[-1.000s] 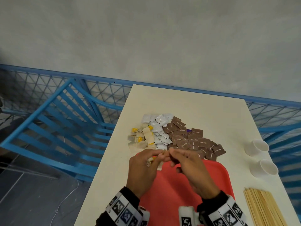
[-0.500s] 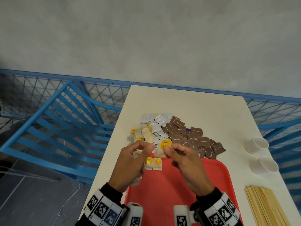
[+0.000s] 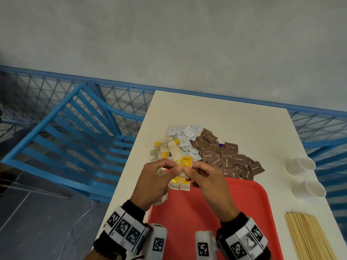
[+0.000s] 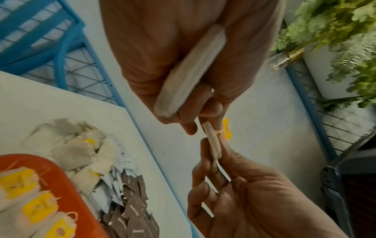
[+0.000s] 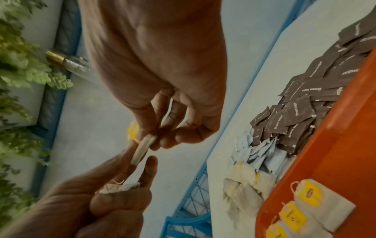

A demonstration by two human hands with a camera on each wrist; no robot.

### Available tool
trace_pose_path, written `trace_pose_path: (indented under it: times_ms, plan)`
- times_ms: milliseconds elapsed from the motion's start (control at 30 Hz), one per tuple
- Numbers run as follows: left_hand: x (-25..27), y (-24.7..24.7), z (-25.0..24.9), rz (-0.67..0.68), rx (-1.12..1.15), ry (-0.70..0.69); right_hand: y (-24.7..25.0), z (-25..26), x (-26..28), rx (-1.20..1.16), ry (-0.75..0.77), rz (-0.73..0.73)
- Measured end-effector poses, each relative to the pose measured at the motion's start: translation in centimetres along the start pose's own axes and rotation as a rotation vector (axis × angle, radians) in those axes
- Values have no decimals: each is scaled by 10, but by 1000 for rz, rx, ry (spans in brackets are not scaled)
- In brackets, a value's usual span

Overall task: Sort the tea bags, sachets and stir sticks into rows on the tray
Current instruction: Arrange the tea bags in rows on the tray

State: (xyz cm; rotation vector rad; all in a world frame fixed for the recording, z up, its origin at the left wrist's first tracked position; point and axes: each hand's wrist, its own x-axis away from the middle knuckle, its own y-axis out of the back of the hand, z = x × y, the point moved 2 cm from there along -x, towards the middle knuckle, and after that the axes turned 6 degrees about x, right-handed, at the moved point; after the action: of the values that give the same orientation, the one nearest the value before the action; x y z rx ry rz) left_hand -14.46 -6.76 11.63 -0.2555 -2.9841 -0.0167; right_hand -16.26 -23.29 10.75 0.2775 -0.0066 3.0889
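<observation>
Both hands pinch one tea bag point(image 3: 185, 163) with a yellow tag, held in the air over the far left corner of the red tray point(image 3: 206, 212). My left hand point(image 3: 173, 166) grips its left side and my right hand point(image 3: 190, 170) its right. In the left wrist view the tea bag point(image 4: 211, 141) is edge-on between the fingertips, and a spare tea bag point(image 4: 191, 72) lies tucked in the left palm. A short row of tea bags point(image 5: 309, 199) lies on the tray. Loose tea bags point(image 3: 169, 150), white sachets point(image 3: 185, 136) and brown sachets point(image 3: 225, 156) are piled beyond it.
Wooden stir sticks point(image 3: 309, 239) lie in a bundle at the table's near right. Two white paper cups point(image 3: 305, 163) stand on the right side. A blue chair point(image 3: 71, 139) and a blue mesh railing point(image 3: 122, 98) border the white table point(image 3: 216, 111).
Half a second ago the hands were apart, the tagged tea bag in the right hand alone. Now they have closed together again and both pinch it, slightly higher.
</observation>
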Motion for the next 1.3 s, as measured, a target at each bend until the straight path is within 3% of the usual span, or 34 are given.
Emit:
trace_pose_path:
  times_ms: [100, 233, 333, 433, 500, 733, 900, 1100, 1300]
  plan:
    - [-4, 14, 21, -66, -7, 88, -2, -25, -13, 137, -37, -60]
    - [-2, 44, 70, -154, -97, 234, -10, -99, -18, 321, -312, -69]
    - [0, 56, 106, -193, -386, 251, -18, -142, -21, 373, -440, -110]
    - [0, 52, 132, -78, -679, 181, -27, -153, -31, 417, -446, -126]
    - [0, 49, 144, -20, -759, 193, -32, -155, -36, 462, -453, -130]
    - [-1, 47, 153, 80, -882, 232, -39, -155, -37, 613, -463, -251]
    - [-3, 46, 153, 124, -968, 210, -42, -152, -35, 680, -442, -232]
    - [-4, 45, 160, 141, -980, 162, -38, -146, -35, 729, -380, -183]
    - [-8, 46, 152, 84, -947, 37, -22, -126, -23, 667, -220, -245]
